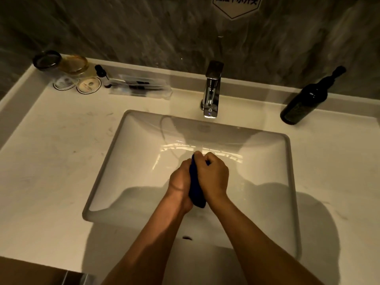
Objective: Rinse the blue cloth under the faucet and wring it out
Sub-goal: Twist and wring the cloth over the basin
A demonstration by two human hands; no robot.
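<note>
Head cam is looking straight down at you working over the sink (287, 161), and you're squeezing the blue cloth (196, 188) between both hands right above the middle of the basin. Your left hand (181, 182) is clamping the cloth from the left and your right hand (213, 177) is wrapping over it from the right, so both grips are closing tight on the same bundle, knuckles nearly touching at the far end.

What matters for the wring: the cloth is bunched into a roll whose long axis is running away from you, from near your wrists toward the faucet (211, 93). The near end is poking out below your palms, and only a bit of blue is peeking past your fingers at the far end. So you're gripping it side by side rather than one hand at each end. If you're going for a proper twist, I'd say you're needing to slide one hand toward the near end, and the left looks closer to it.

The faucet is sitting well beyond the cloth and I'm not seeing a clear stream coming out of it, so my guess is you're already wringing. That dark bottle (306, 97) on the worktop (51, 161) is standing well clear.
</note>
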